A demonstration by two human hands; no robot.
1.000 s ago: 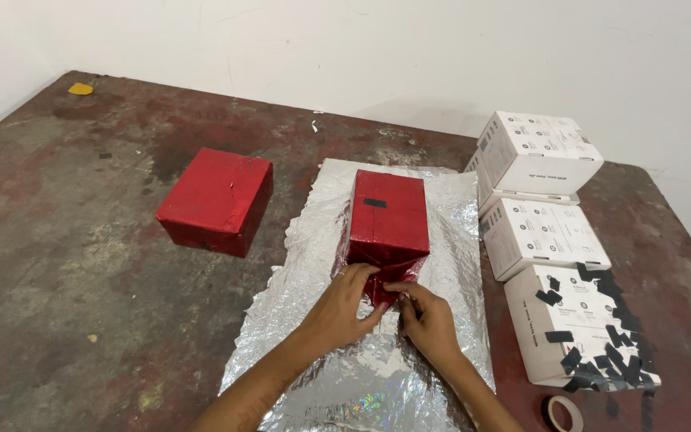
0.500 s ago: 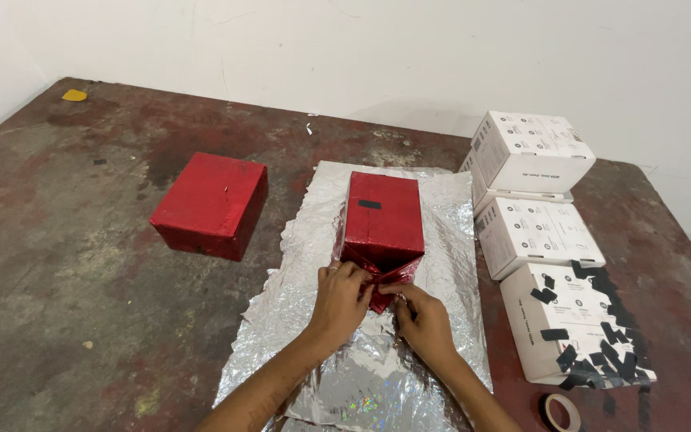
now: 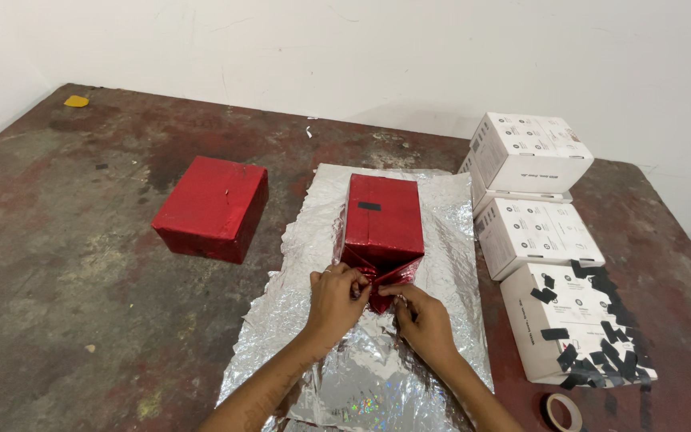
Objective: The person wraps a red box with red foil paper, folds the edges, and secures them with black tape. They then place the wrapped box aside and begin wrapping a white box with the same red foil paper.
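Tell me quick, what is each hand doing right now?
Left hand: fingers pinched on the red wrapping flap.
Right hand: fingers pinched on the same flap.

Bright, even light, soft shadows, sharp focus, with glints on the crinkled foil sheet [image 3: 441, 240].

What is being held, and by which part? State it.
Both hands, left hand and right hand, pinch the folded red paper flap at the near end of the red-wrapped box on silver foil.
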